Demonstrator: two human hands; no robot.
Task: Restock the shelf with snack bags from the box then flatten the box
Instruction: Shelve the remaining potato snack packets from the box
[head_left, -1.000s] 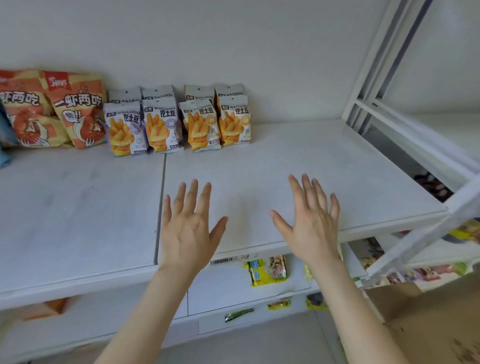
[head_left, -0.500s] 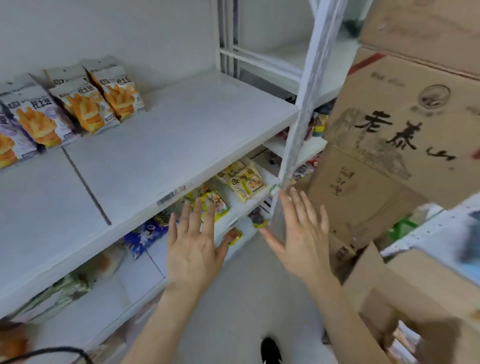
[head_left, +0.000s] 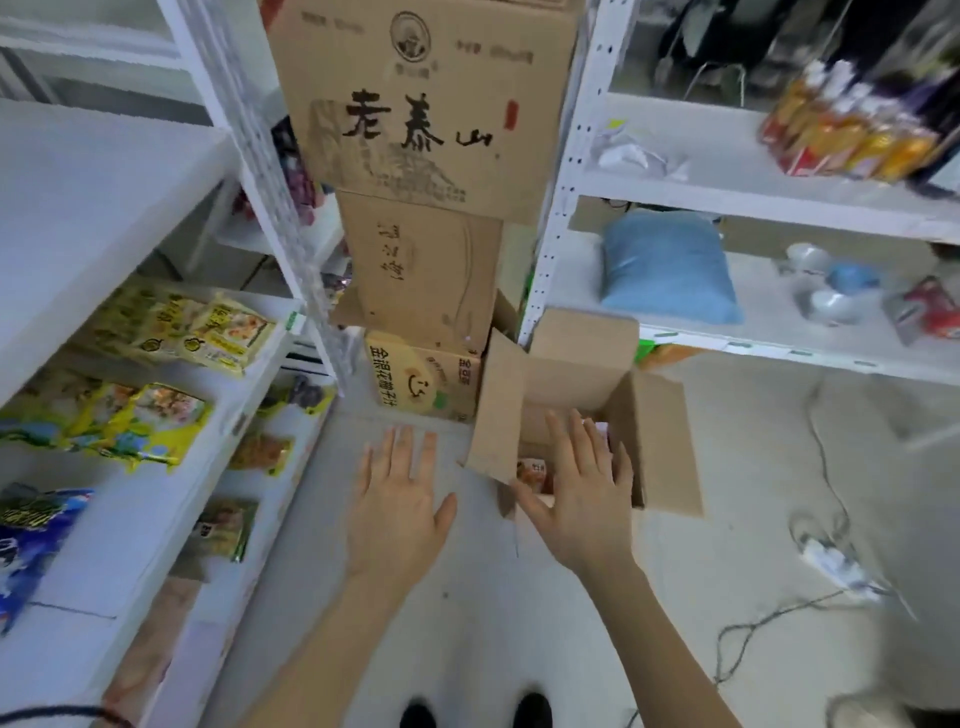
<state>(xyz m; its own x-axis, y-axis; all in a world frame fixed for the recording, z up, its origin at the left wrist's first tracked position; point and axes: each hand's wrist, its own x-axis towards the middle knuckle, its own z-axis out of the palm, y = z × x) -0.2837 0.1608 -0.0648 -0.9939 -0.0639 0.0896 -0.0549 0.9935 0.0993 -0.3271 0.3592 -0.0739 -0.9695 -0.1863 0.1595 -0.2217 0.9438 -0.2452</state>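
Left shelf unit (head_left: 130, 530): white, several tiers. Lower tiers carry yellow snack packs (head_left: 208, 332) and a blue pack (head_left: 31, 540); print too blurred to read.
Right shelf unit (head_left: 769, 202): white, perforated upright. Carries orange drink bottles (head_left: 852, 130) on one tier and a blue sack (head_left: 670, 270) on the tier below.
Floor (head_left: 519, 623): pale, bare between the two units. A grey cable and a white power strip (head_left: 831, 561) lie at the right.
Top carton (head_left: 421, 98): brown cardboard, uppermost of a stack between the shelf units. Large black brush characters read 老泰山, with a small red seal to their right and a round emblem above.
Middle carton (head_left: 421, 270): brown, under the top carton. Faint printing, not legible.
Bottom carton (head_left: 421, 379): yellow printed face with a smiley mark and a vertical column of characters, partly legible as 金银花柚子汁.
Open box (head_left: 571, 358): brown, on the floor just right of the stack, all flaps up and spread. A snack bag (head_left: 535, 470) with orange-red print shows inside at the near left corner.
Left hand (head_left: 400, 499): over the floor, just left of the open box. Grip open, fingers spread, palm down, holding nothing.
Right hand (head_left: 582, 493): over the box opening. Grip open, fingers spread, empty; contact with the bag cannot be determined.
Shoes (head_left: 472, 709): two dark toes at the bottom edge.
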